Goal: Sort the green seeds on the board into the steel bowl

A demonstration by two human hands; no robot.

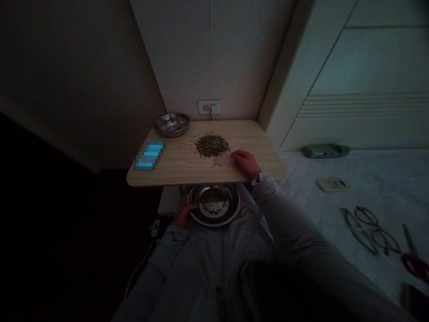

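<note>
A heap of small dark seeds or dried grains [212, 145] is spread on the light wooden tabletop [174, 172], with a few loose pieces at its near side. My right hand [247, 164] rests on the board just right of the heap, fingers curled together; what they hold, if anything, is hidden. Below the board's front edge, my left hand [185, 217] grips the left rim of a shiny metal bowl [234, 210] over my lap. Some of the same dark pieces lie scattered in that bowl.
Another metal bowl [172, 125] stands at the back left of the board, near a blurred-out lit screen [150, 155]. A wall socket [209, 107] sits behind. On the white sheet at right lie a green bottle [325, 151], a remote-like device [333, 184], glasses [382, 237] and scissors [415, 264].
</note>
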